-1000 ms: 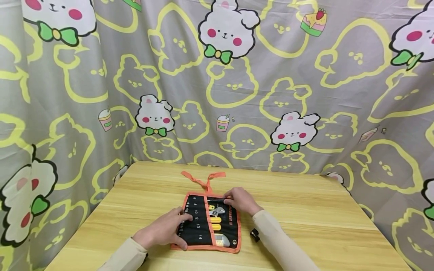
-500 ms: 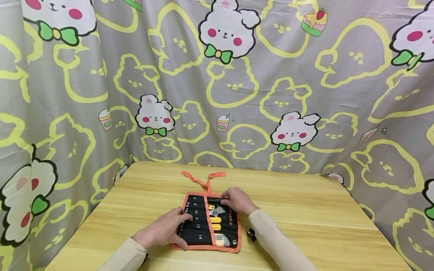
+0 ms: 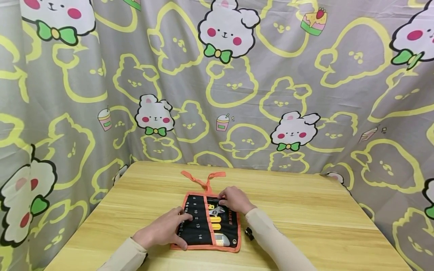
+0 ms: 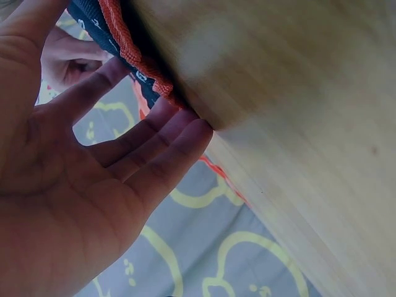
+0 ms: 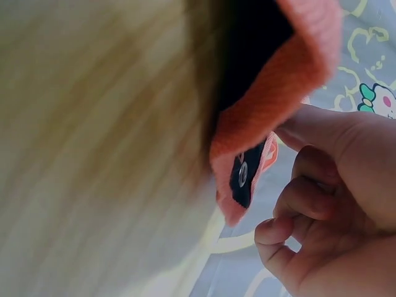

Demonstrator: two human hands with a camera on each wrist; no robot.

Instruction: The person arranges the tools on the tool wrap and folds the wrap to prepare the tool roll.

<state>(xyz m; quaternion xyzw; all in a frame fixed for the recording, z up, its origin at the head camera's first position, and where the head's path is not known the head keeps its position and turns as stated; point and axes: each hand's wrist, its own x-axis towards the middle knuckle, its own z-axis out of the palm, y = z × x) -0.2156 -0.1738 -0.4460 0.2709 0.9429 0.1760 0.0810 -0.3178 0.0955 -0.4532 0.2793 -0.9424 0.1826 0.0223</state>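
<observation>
Two bare hands rest on a black fabric tool roll with orange edging (image 3: 207, 222), which lies unrolled at lower centre of the head view on a pale wooden table (image 3: 305, 210). Left hand (image 3: 162, 230) lies at the roll's left edge, fingers spread and nearly straight, pressing flat on the cloth; the left wrist view shows the fingertips (image 4: 185, 133) meeting the orange hem, palm filling the left half of that frame. Right hand (image 3: 235, 200) sits at the roll's upper right corner, fingers curled; in the right wrist view the curled fingers (image 5: 309, 198) lie just beside a lifted orange corner with a black tab and a metal snap (image 5: 242, 175), and the thumb seems to pinch that edge, though the contact itself is blurred. White pocket numbers 6, 8, 10, 12, 13, 14 read down the roll's left half. A silver wrench with yellow handle (image 3: 215, 215) shows in the right half, its lower end tucked in a pocket. Orange tie ribbons (image 3: 203, 177) trail above the roll. A small black object (image 3: 249, 233) beside the right sleeve is half hidden, too small to identify. Cartoon-rabbit patterned grey curtain (image 3: 217, 82) fills the upper frame.
</observation>
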